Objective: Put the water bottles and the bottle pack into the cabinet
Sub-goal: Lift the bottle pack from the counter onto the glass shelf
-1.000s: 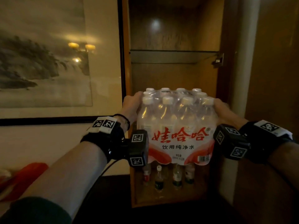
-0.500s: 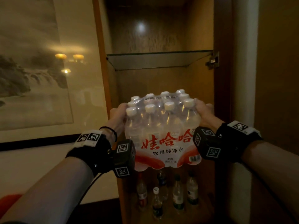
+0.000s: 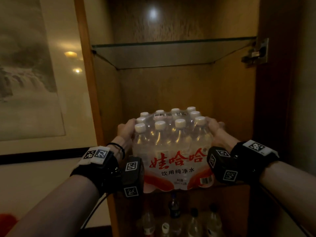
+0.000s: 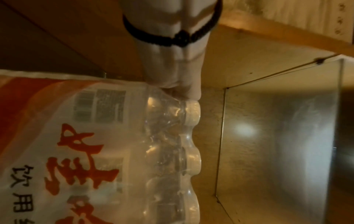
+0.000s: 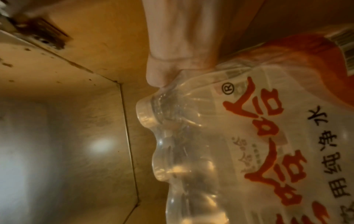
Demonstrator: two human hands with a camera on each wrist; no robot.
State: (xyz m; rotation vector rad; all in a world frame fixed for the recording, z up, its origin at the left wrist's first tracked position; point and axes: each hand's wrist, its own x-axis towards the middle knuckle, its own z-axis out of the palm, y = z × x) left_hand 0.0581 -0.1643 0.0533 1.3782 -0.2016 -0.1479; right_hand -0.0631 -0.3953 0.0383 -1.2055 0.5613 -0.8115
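Both hands clamped on the bottle pack (image 3: 172,151), left hand (image 3: 125,132) on its left side, right hand (image 3: 216,132) on its right, up near the caps. Pack held in the air at the cabinet (image 3: 171,86) opening, under the glass shelf (image 3: 153,55). Could slip if the thin plastic wrap tears. Could knock over the loose water bottles (image 3: 193,221) standing below if dropped. Inside the cabinet: only those few bottles at the bottom.

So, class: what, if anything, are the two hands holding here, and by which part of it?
The shrink-wrapped bottle pack. The left hand grips its upper left side and the right hand its upper right side, near the caps.
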